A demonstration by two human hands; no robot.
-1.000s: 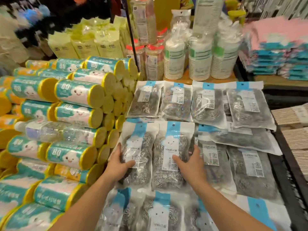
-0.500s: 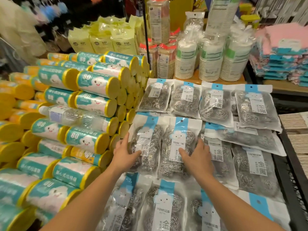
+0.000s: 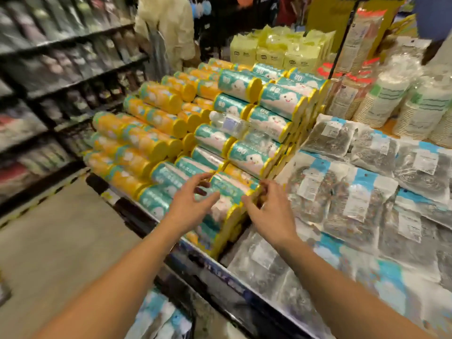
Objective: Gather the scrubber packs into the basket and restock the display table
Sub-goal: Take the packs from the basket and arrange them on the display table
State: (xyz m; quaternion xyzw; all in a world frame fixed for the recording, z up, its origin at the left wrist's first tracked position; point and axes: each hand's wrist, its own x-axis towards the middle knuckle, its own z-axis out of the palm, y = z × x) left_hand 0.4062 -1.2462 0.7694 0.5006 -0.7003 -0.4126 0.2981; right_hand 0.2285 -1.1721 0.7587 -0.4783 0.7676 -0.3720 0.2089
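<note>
Several steel scrubber packs (image 3: 342,199) with blue header cards lie in rows across the display table (image 3: 220,272) on the right. My left hand (image 3: 193,204) hovers with loose, spread fingers over the teal rolls (image 3: 220,192) at the table's front left and holds nothing. My right hand (image 3: 266,211) hangs beside it at the left edge of the scrubber packs, fingers loosely curled and empty. Below the table edge, blurred blue and white packs (image 3: 159,316) lie in what may be the basket, whose rim is barely visible.
Stacks of teal and orange rolls (image 3: 156,133) fill the table's left half. Paper cup stacks (image 3: 391,104) and yellow packs (image 3: 281,52) stand behind. Dark shelving (image 3: 49,94) lines the aisle at left, and grey floor (image 3: 61,241) lies beside the table. A person (image 3: 168,28) stands at the back.
Both hands let go of the two scrubber packs they were pressing and moved left over the teal rolls. The view swung left and down, bringing the aisle floor and shelving into sight.
</note>
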